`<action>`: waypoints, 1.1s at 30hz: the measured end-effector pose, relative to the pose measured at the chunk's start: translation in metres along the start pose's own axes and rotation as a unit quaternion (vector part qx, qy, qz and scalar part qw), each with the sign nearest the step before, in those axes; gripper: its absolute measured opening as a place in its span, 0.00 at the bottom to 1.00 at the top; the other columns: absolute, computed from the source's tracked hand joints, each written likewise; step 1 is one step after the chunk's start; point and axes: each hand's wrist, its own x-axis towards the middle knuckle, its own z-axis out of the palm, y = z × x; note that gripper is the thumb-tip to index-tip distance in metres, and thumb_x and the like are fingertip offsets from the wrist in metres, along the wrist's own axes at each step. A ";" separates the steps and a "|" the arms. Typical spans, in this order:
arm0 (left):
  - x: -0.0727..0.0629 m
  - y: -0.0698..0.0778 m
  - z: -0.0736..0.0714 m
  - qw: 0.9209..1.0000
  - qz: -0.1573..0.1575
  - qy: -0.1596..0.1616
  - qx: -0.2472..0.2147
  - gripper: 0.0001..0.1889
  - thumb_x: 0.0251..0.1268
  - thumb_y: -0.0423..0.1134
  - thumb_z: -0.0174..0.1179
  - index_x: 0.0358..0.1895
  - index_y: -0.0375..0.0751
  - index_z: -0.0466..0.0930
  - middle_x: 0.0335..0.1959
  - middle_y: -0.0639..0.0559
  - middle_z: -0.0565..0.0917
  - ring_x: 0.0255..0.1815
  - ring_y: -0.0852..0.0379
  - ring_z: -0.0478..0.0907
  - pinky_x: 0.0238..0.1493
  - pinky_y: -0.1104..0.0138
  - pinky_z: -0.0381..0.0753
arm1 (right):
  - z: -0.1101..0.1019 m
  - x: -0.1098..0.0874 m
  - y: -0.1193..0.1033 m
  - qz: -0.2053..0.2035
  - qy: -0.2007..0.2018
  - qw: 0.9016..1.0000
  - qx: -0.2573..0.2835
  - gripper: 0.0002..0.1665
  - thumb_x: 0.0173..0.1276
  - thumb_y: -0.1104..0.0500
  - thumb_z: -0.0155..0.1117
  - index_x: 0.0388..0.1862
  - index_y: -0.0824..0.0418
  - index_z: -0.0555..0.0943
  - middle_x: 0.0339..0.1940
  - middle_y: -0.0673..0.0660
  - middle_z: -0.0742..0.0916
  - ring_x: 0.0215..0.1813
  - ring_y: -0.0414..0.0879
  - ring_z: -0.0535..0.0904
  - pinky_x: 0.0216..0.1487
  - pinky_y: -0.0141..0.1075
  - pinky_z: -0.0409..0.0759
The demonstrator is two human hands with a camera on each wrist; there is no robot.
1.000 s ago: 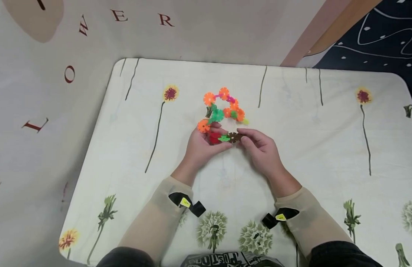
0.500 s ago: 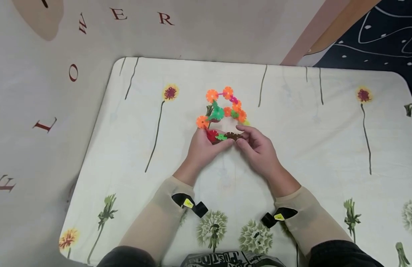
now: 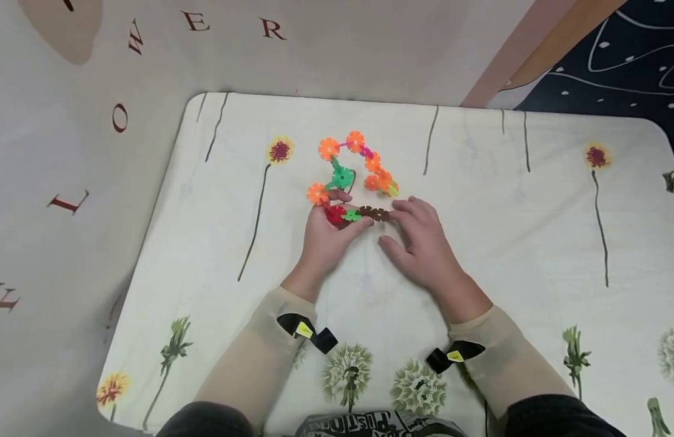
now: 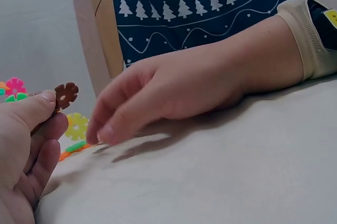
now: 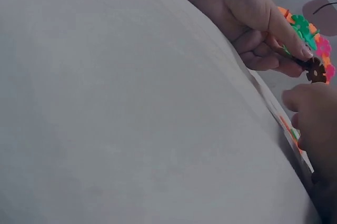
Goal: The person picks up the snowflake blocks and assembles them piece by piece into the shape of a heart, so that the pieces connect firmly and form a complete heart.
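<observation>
My left hand (image 3: pixel 327 246) pinches a chain of interlocking snowflake discs between thumb and fingers. Its near end runs from a red disc (image 3: pixel 335 214) through a light green disc (image 3: pixel 351 215) to brown discs (image 3: pixel 379 215). The last brown disc (image 4: pixel 66 96) sticks out past the left thumb in the left wrist view. Beyond the hand, the chain curves away through an orange disc (image 3: pixel 317 194), teal discs (image 3: pixel 343 177) and more orange ones, down to a yellow disc (image 3: pixel 392 189). My right hand (image 3: pixel 424 246) is just right of the brown end, thumb and fingers spread apart, gripping nothing.
A white table cover (image 3: pixel 506 243) printed with flowers and dandelions lies under both hands. Behind the table is a pale wall (image 3: pixel 369 54) with lettering, and dark patterned cloth (image 3: pixel 631 60) is at the back right.
My right hand has let go of the brown end, its thumb moving away from the fingers. My left hand has shifted the chain slightly left and away from the body.
</observation>
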 end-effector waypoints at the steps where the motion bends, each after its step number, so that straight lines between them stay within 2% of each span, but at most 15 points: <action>1: 0.000 0.000 0.000 1.000 0.000 0.001 -0.001 0.27 0.63 0.35 0.79 0.59 0.46 0.72 0.48 0.50 0.88 0.51 0.54 0.86 0.58 0.65 0.84 | 0.000 0.001 -0.001 0.006 -0.018 1.000 -0.020 0.29 0.73 0.47 0.69 0.65 0.65 0.82 0.76 0.65 0.76 0.82 0.65 0.58 0.80 0.61 0.54; 6: 0.000 0.001 -0.001 1.000 0.019 0.001 0.013 0.26 0.63 0.35 0.79 0.58 0.43 0.73 0.46 0.49 0.89 0.50 0.53 0.87 0.57 0.64 0.84 | 0.001 0.005 -0.005 0.029 -0.083 0.992 -0.088 0.38 0.77 0.36 0.62 0.77 0.56 0.74 0.88 0.62 0.60 0.88 0.63 0.39 0.83 0.63 0.39; 9: 0.000 0.001 -0.001 0.999 0.029 0.002 0.023 0.26 0.63 0.34 0.79 0.58 0.42 0.73 0.46 0.48 0.88 0.49 0.53 0.87 0.57 0.64 0.84 | 0.001 0.007 -0.006 0.034 -0.106 0.988 -0.105 0.42 0.77 0.33 0.59 0.80 0.54 0.71 0.89 0.61 0.56 0.89 0.61 0.35 0.83 0.62 0.35; 11: 0.000 0.000 0.000 0.999 0.030 0.002 0.018 0.26 0.62 0.34 0.79 0.58 0.42 0.73 0.46 0.48 0.88 0.49 0.53 0.87 0.57 0.64 0.84 | 0.001 0.007 -0.006 0.027 -0.107 0.987 -0.113 0.42 0.77 0.33 0.58 0.79 0.55 0.72 0.87 0.61 0.61 0.89 0.63 0.38 0.83 0.64 0.37; 13: 0.000 -0.001 0.000 1.000 0.030 0.002 0.008 0.26 0.63 0.33 0.78 0.57 0.42 0.73 0.46 0.47 0.87 0.49 0.53 0.87 0.56 0.65 0.85 | 0.001 0.006 -0.004 0.010 -0.092 0.989 -0.114 0.40 0.76 0.35 0.60 0.76 0.57 0.74 0.82 0.63 0.69 0.86 0.65 0.48 0.82 0.63 0.43; 16: -0.001 -0.001 0.001 0.999 0.033 0.001 -0.015 0.25 0.63 0.31 0.78 0.57 0.42 0.73 0.45 0.46 0.88 0.48 0.52 0.87 0.55 0.66 0.85 | 0.001 0.004 -0.001 -0.020 -0.041 0.995 -0.088 0.33 0.73 0.42 0.66 0.67 0.62 0.80 0.66 0.64 0.77 0.75 0.65 0.63 0.76 0.61 0.57; 19: -0.002 -0.001 0.001 0.999 0.033 0.002 -0.035 0.25 0.63 0.29 0.77 0.56 0.42 0.73 0.44 0.45 0.88 0.46 0.52 0.87 0.53 0.66 0.86 | 0.002 0.001 0.002 -0.024 -0.001 0.999 -0.047 0.27 0.70 0.49 0.71 0.60 0.64 0.82 0.58 0.65 0.78 0.67 0.65 0.66 0.70 0.58 0.63; 21: -0.002 -0.001 0.001 0.999 0.031 0.004 -0.042 0.24 0.63 0.29 0.77 0.55 0.42 0.73 0.43 0.45 0.87 0.46 0.52 0.87 0.52 0.66 0.86 | 0.002 0.000 0.003 -0.016 0.007 0.999 -0.036 0.26 0.70 0.50 0.71 0.60 0.64 0.82 0.60 0.66 0.78 0.69 0.66 0.64 0.70 0.59 0.64; 25: -0.002 -0.001 0.001 0.999 0.030 0.008 -0.043 0.24 0.63 0.30 0.77 0.55 0.44 0.73 0.44 0.45 0.87 0.47 0.52 0.87 0.53 0.66 0.86 | 0.001 0.001 0.001 -0.007 -0.015 0.998 -0.067 0.28 0.73 0.47 0.69 0.66 0.60 0.82 0.76 0.66 0.74 0.79 0.68 0.59 0.77 0.62 0.58; 27: -0.002 0.000 0.001 0.998 0.032 0.008 -0.046 0.24 0.63 0.30 0.77 0.55 0.43 0.73 0.45 0.45 0.86 0.48 0.51 0.87 0.54 0.65 0.86 | 0.001 0.001 0.000 -0.009 -0.022 0.997 -0.077 0.28 0.74 0.47 0.68 0.67 0.59 0.83 0.79 0.64 0.73 0.81 0.68 0.59 0.78 0.63 0.57; 30: -0.002 0.000 0.001 0.998 0.032 0.008 -0.057 0.24 0.64 0.29 0.77 0.55 0.44 0.72 0.47 0.45 0.85 0.49 0.51 0.87 0.54 0.65 0.86 | 0.002 0.002 0.000 -0.014 -0.011 0.998 -0.058 0.23 0.74 0.51 0.69 0.63 0.59 0.85 0.76 0.63 0.77 0.78 0.67 0.64 0.77 0.61 0.60; 33: -0.001 0.000 0.000 0.997 0.030 0.007 -0.068 0.24 0.63 0.28 0.77 0.55 0.44 0.72 0.49 0.44 0.85 0.49 0.51 0.87 0.54 0.64 0.86 | 0.003 0.001 0.000 -0.023 0.020 0.999 -0.023 0.15 0.73 0.56 0.71 0.55 0.59 0.89 0.67 0.62 0.83 0.71 0.65 0.69 0.72 0.59 0.65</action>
